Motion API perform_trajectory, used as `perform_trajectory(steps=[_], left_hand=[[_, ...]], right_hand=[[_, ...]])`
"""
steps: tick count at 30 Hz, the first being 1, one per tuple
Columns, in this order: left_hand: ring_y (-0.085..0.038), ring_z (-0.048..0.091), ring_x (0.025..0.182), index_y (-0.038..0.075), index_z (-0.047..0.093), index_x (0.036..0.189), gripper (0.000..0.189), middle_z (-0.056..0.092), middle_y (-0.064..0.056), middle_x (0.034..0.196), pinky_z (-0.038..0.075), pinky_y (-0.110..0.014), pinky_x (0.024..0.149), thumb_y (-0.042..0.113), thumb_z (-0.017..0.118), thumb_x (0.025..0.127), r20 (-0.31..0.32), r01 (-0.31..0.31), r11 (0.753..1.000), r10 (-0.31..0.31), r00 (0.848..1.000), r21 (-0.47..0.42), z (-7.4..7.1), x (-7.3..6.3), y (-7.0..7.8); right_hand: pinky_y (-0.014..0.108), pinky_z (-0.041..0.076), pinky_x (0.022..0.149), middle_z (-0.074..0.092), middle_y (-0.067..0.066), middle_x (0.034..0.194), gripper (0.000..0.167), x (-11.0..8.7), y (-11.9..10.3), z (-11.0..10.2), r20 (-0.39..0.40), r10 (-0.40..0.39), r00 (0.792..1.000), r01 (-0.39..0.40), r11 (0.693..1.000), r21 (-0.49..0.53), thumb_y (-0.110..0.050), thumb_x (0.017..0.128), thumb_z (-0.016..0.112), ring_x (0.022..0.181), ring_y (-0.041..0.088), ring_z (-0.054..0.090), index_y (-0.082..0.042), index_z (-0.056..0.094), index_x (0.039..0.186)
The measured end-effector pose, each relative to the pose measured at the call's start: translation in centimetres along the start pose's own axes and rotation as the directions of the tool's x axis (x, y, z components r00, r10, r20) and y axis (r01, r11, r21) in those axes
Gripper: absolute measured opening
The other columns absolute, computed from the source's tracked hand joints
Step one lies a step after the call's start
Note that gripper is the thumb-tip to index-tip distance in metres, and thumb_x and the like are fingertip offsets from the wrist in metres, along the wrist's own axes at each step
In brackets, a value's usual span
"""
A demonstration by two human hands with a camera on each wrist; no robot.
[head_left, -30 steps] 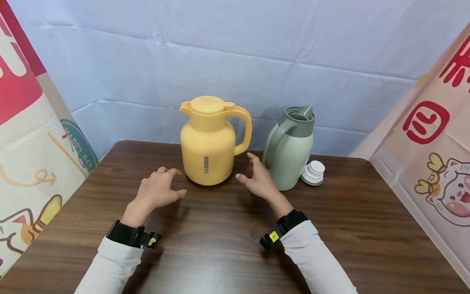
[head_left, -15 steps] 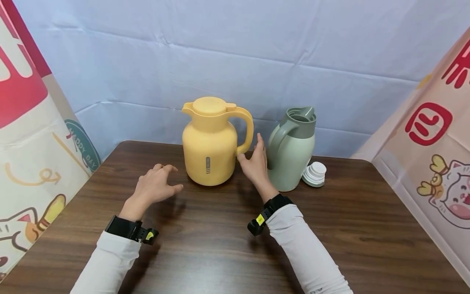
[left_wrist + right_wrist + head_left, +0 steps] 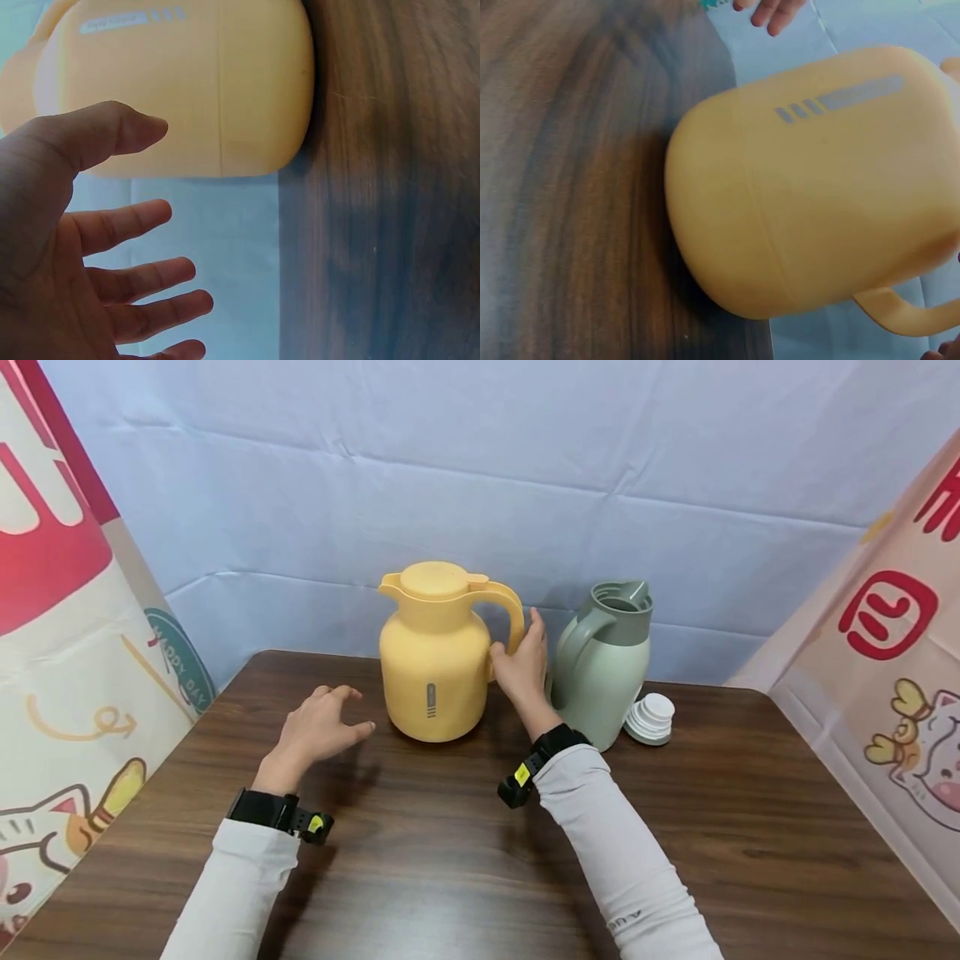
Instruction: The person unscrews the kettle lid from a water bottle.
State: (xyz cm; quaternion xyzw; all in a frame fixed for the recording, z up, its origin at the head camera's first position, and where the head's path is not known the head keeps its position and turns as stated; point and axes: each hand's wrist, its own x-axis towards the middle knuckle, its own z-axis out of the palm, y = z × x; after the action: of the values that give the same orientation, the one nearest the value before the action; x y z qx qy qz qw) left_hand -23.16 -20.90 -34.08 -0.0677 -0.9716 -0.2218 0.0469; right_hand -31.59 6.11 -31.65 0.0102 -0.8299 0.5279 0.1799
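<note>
A yellow thermos jug (image 3: pixel 435 652) with its lid on stands upright on the table. My right hand (image 3: pixel 522 670) is at its handle (image 3: pixel 513 602), thumb on the near side and fingers to the right, not closed round it. In the right wrist view only fingertips (image 3: pixel 946 351) show at the edge, a little apart from the handle. My left hand (image 3: pixel 315 727) hovers left of the jug, fingers spread and holding nothing. In the left wrist view, the thumb (image 3: pixel 112 135) overlaps the jug's body; contact is not visible.
Right of the yellow jug stands a pale green thermos jug (image 3: pixel 609 668) with an uncovered mouth. Its white and green stopper (image 3: pixel 651 718) sits beside it on the dark wooden table (image 3: pixel 435 852). Cloth hangs behind, and printed curtains (image 3: pixel 870 693) flank both sides.
My right hand has moved up and toward the yellow jug's handle, away from the green jug. My left hand has stayed nearly in place. Both jugs stand where they were.
</note>
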Motion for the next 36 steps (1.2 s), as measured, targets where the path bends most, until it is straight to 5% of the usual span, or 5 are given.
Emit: perform_trajectory(steps=[12, 16, 19, 26, 36], left_hand=[[-0.044, 0.044, 0.112, 0.000, 0.049, 0.129, 0.057, 0.045, -0.026, 0.125, 0.039, -0.059, 0.082, 0.033, 0.064, 0.085, 0.023, 0.028, 0.997, -0.026, 0.999, -0.068, 0.6, 1.2, -0.6], [-0.044, 0.044, 0.112, 0.000, 0.050, 0.129, 0.057, 0.045, -0.026, 0.124, 0.039, -0.058, 0.082, 0.033, 0.064, 0.085, 0.024, 0.029, 0.997, -0.027, 0.999, -0.065, 0.8, 1.4, -0.7], [-0.044, 0.043, 0.112, 0.000, 0.049, 0.129, 0.057, 0.045, -0.026, 0.125, 0.039, -0.058, 0.082, 0.033, 0.064, 0.085, 0.027, 0.036, 0.997, -0.034, 0.999, -0.067, 1.0, 1.4, -0.9], [-0.044, 0.043, 0.113, 0.001, 0.049, 0.129, 0.056, 0.044, -0.026, 0.126, 0.038, -0.058, 0.084, 0.033, 0.064, 0.085, 0.032, 0.054, 0.996, -0.052, 0.998, -0.064, 1.0, 1.4, -0.9], [-0.045, 0.043, 0.112, 0.001, 0.050, 0.128, 0.056, 0.044, -0.026, 0.125, 0.039, -0.058, 0.083, 0.033, 0.064, 0.085, 0.028, 0.058, 0.996, -0.056, 0.998, -0.066, 1.1, 1.3, -0.9]], right_hand=[[0.042, 0.038, 0.086, 0.043, 0.008, 0.134, 0.072, 1.4, -0.4, 0.3, -0.022, 0.067, 0.998, -0.065, 0.994, 0.090, -0.011, 0.084, 0.056, 0.114, 0.025, 0.042, -0.024, 0.024, 0.147], [0.038, 0.040, 0.077, 0.055, 0.007, 0.106, 0.050, 1.8, -0.2, 0.4, -0.047, 0.034, 0.998, -0.030, 0.995, 0.090, -0.011, 0.086, 0.056, 0.093, 0.025, 0.049, -0.017, 0.045, 0.134], [0.035, 0.040, 0.066, 0.052, 0.007, 0.085, 0.023, 1.9, 0.0, 0.5, -0.067, 0.017, 0.998, -0.011, 0.997, 0.077, -0.017, 0.088, 0.058, 0.075, 0.024, 0.049, -0.009, 0.054, 0.110], [0.030, 0.033, 0.053, 0.039, 0.004, 0.059, 0.021, 1.5, 0.3, 0.9, -0.087, 0.006, 0.996, 0.008, 0.986, 0.168, -0.016, 0.087, 0.059, 0.050, 0.018, 0.037, -0.010, 0.044, 0.074], [0.028, 0.022, 0.045, 0.026, 0.002, 0.049, 0.027, 1.1, 0.5, 1.3, -0.167, -0.069, 0.984, 0.105, 0.971, 0.216, 0.001, 0.080, 0.051, 0.042, 0.014, 0.019, -0.010, 0.035, 0.061]])
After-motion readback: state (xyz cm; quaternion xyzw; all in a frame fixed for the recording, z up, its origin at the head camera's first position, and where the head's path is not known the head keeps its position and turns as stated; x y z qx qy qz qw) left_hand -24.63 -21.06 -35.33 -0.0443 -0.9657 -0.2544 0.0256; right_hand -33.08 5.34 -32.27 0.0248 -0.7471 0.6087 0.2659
